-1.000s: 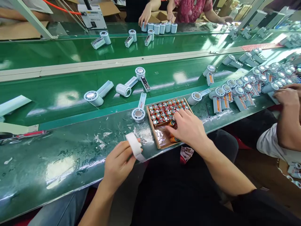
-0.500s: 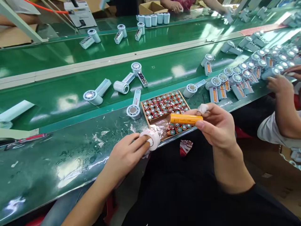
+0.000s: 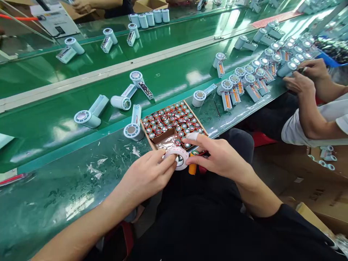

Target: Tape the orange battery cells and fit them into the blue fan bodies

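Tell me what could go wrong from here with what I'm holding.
The orange cell in your right hand appears to hang past the bench's near edge, so a slip might drop it.

The tape roll in your left hand is close to the red-wired cells; it might snag a wire.

L hand (image 3: pixel 148 172), lower ctr, held tape (image 3: pixel 186 156); R hand (image 3: pixel 221 156), just rt of it, white wrap (image 3: pixel 192 136) on index tip, held orange batt (image 3: pixel 192 169). Box (image 3: pixel 164 135) w/ batts (image 3: pixel 174 116) sat above both, ctr. Fans (image 3: pixel 249 78) crowded upper rt, co-worker's hands (image 3: pixel 300 85) beside them.
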Action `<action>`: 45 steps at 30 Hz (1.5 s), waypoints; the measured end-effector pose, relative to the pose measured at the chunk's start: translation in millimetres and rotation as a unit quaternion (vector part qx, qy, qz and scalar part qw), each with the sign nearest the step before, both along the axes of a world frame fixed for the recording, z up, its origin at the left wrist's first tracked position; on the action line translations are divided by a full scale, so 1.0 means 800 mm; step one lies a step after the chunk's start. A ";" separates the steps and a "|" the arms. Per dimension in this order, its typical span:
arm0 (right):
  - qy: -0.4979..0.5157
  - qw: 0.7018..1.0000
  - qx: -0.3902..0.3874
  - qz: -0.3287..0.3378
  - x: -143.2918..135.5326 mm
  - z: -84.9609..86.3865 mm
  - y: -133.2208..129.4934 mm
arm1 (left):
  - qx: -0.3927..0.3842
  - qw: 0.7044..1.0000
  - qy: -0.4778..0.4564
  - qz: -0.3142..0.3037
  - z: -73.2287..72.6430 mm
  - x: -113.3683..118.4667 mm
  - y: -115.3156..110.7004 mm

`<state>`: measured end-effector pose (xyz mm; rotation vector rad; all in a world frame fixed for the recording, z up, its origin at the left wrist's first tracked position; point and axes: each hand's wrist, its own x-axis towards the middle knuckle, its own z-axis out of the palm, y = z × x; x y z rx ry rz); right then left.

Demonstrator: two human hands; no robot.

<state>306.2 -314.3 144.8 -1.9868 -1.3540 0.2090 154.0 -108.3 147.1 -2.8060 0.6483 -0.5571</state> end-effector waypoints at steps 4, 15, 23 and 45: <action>0.009 0.999 -0.030 0.021 0.008 -0.002 -0.005 | 0.006 0.999 0.019 -0.028 0.005 0.014 -0.005; 0.481 0.823 0.261 -0.150 0.025 -0.070 -0.018 | 0.068 0.997 0.019 0.017 0.040 0.045 -0.057; 0.488 0.671 0.503 -0.243 0.023 -0.066 -0.009 | -0.037 0.994 -0.089 0.048 0.016 0.075 -0.075; 0.402 0.703 0.517 -0.278 0.106 -0.093 -0.085 | -0.112 0.975 0.072 0.178 0.028 0.279 0.019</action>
